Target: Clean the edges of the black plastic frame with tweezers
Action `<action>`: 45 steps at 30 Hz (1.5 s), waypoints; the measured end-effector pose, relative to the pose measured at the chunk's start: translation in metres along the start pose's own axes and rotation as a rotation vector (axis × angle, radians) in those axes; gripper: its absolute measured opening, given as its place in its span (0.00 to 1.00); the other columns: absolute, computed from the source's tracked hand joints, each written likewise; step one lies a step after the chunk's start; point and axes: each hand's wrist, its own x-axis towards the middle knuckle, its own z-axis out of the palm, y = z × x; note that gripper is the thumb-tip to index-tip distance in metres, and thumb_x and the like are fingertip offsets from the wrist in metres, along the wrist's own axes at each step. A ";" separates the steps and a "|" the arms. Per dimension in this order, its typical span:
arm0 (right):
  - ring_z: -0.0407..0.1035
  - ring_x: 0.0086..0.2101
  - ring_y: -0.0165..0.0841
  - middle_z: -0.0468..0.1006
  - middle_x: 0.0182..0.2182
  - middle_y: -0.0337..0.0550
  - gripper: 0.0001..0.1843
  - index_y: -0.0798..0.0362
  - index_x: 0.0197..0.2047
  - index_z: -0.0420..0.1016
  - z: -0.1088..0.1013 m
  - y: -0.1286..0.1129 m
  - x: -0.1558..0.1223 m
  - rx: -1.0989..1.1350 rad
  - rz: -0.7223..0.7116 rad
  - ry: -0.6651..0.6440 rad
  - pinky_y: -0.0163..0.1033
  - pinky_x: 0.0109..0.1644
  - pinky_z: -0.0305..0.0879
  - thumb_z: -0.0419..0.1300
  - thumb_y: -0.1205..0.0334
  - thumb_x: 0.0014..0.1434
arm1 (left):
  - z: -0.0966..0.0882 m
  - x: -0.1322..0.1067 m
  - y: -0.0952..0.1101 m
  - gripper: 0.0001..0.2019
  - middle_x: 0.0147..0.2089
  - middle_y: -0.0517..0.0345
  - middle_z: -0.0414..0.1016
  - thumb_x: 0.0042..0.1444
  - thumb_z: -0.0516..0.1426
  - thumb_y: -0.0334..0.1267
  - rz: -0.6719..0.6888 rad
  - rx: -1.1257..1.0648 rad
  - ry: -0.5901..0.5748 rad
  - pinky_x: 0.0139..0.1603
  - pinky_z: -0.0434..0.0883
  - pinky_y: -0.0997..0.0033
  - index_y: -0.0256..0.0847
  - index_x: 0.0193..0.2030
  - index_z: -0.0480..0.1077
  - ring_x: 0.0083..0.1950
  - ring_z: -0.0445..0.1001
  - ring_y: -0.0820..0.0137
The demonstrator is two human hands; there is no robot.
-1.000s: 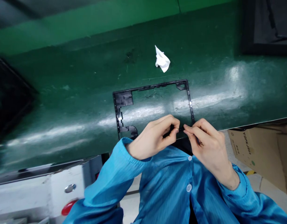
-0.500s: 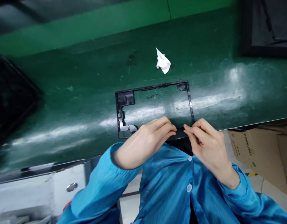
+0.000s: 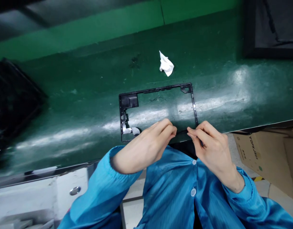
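Pinching the black frame (image 3: 194,106), the right hand (image 3: 210,144) sits beside the left hand (image 3: 152,138). I cannot tell what the left grips.

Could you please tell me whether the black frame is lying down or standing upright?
It is lying down: the black frame spreads over the green table, which shows through its opening.

The counter (image 3: 220,63) is dark green with pale streaks (image 3: 220,102), bordered at 12 o'clock by a brighter green strip (image 3: 127,25). The frame (image 3: 129,101) is black; the paper (image 3: 166,65) at its 12 o'clock, plain white. At 6 o'clock, the jacket (image 3: 170,187) is bright blue with white buttons (image 3: 193,192); at 4 o'clock, the carton (image 3: 268,156) is tan with black lettering (image 3: 253,148).
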 end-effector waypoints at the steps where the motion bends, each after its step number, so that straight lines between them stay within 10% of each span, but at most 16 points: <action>1: 0.68 0.27 0.26 0.74 0.32 0.39 0.12 0.56 0.40 0.83 0.000 0.000 0.000 0.000 0.002 0.000 0.37 0.29 0.62 0.60 0.67 0.74 | -0.001 0.000 -0.002 0.08 0.44 0.54 0.69 0.75 0.47 0.28 0.001 -0.064 0.019 0.42 0.71 0.69 0.38 0.49 0.66 0.40 0.70 0.69; 9: 0.73 0.30 0.27 0.77 0.34 0.41 0.11 0.57 0.41 0.83 0.000 0.000 -0.002 0.018 0.010 -0.013 0.36 0.33 0.67 0.59 0.68 0.74 | 0.001 0.008 -0.011 0.07 0.49 0.51 0.74 0.73 0.52 0.26 0.041 -0.394 0.141 0.52 0.72 0.71 0.39 0.45 0.68 0.50 0.74 0.70; 15: 0.73 0.29 0.27 0.77 0.34 0.41 0.11 0.57 0.41 0.83 0.000 0.001 -0.003 0.027 0.007 -0.011 0.36 0.33 0.67 0.60 0.68 0.74 | 0.000 0.007 -0.012 0.03 0.37 0.62 0.74 0.72 0.57 0.31 -0.049 -0.434 0.160 0.33 0.66 0.77 0.40 0.46 0.72 0.32 0.70 0.76; 29: 0.71 0.28 0.27 0.76 0.34 0.40 0.11 0.54 0.41 0.82 0.000 0.001 -0.002 0.028 0.016 -0.012 0.36 0.32 0.65 0.59 0.67 0.74 | -0.007 0.003 0.005 0.13 0.41 0.52 0.73 0.76 0.48 0.32 0.108 0.305 0.067 0.40 0.72 0.64 0.35 0.46 0.74 0.39 0.73 0.63; 37: 0.71 0.29 0.26 0.77 0.34 0.40 0.12 0.54 0.41 0.82 0.000 0.001 -0.002 0.008 0.009 -0.010 0.36 0.31 0.63 0.58 0.67 0.75 | 0.010 0.007 -0.001 0.05 0.51 0.51 0.74 0.72 0.53 0.28 -0.012 -0.182 0.200 0.45 0.73 0.72 0.40 0.47 0.68 0.45 0.75 0.70; 45: 0.71 0.29 0.26 0.77 0.34 0.40 0.12 0.54 0.40 0.82 0.000 0.001 -0.002 0.015 0.002 -0.004 0.36 0.31 0.63 0.58 0.66 0.75 | 0.018 0.009 -0.006 0.05 0.38 0.61 0.71 0.71 0.51 0.28 -0.081 -0.379 0.170 0.36 0.67 0.76 0.41 0.44 0.66 0.33 0.67 0.75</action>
